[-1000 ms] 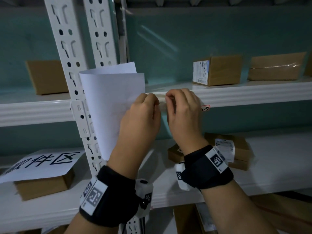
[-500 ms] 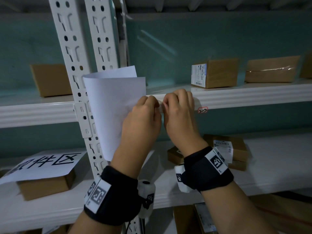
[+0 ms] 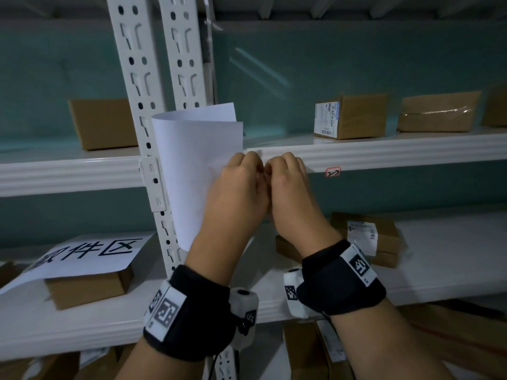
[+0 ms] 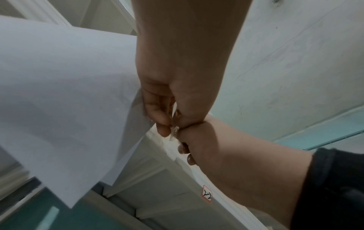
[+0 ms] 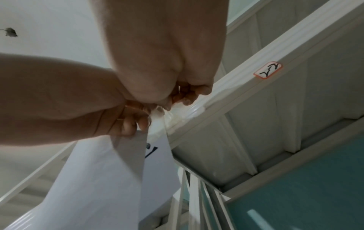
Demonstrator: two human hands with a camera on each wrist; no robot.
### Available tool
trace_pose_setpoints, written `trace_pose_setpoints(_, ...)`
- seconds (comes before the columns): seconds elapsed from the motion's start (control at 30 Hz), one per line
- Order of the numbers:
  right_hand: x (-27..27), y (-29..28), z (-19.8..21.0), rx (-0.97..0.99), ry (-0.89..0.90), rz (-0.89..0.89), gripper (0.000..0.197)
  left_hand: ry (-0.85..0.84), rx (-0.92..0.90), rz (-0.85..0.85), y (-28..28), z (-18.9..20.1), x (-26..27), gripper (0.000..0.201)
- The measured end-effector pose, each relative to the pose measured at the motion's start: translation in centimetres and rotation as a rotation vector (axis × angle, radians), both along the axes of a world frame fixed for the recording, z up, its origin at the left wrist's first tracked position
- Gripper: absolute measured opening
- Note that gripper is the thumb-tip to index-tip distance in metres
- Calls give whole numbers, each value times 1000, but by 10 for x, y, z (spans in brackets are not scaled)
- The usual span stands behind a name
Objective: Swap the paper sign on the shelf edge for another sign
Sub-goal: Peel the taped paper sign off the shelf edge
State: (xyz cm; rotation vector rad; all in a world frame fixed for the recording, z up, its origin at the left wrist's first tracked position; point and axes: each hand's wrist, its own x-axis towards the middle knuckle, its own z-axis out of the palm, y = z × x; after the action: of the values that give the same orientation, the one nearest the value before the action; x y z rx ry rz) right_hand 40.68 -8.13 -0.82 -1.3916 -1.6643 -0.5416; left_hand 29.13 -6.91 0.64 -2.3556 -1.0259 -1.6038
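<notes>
Left fingers [image 4: 157, 115] pinch a corner of the paper sign [image 3: 192, 160] together with clear tape [image 4: 174, 132] at the shelf edge [image 3: 384, 157]. Right fingers [image 5: 187, 93] curl tight against that tape, their grip hidden. Left hand [image 3: 236, 193] and right hand [image 3: 290, 193] touch; the sign's print is mostly hidden

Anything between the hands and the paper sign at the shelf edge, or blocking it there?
Nothing visible. The left hand grips the paper sign by its edge, and the right hand pinches the clear tape at the shelf edge beside it. Only that tape sits between sheet and edge.
</notes>
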Motion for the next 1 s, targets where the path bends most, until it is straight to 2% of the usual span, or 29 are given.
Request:
trace_pose_setpoints(0.23,-13,-22,-9,-90,-44,13,38,8,3,-15,-16,-8,-15,4)
trace_pose_setpoints(0.4,-12,-36,-19,-72,5,61,27,-28,-24,-54,-36,-18,-12,6)
trace_pose_setpoints(0.53,-11,-44,-23,-44,56,18,16,-47,-16,-99,-44,-19,-12,6)
trace_pose_setpoints(0.67,-12,-62,-27,-45,52,-43,16,-71,-51,-171,-49,-25,-11,4)
trace_pose_setpoints(0.77,-10,-77,-32,-112,130,-96,17,-82,-123,-239,-54,-34,-18,6)
trace_pose_setpoints(0.9,11,-83,-50,-55,298,-190,8,-121,-351,-289,-54,-58,-45,8)
trace_pose_setpoints(1.0,25,-93,-61,-98,418,-294,6,-197,-481,-386,-49,-76,-71,18)
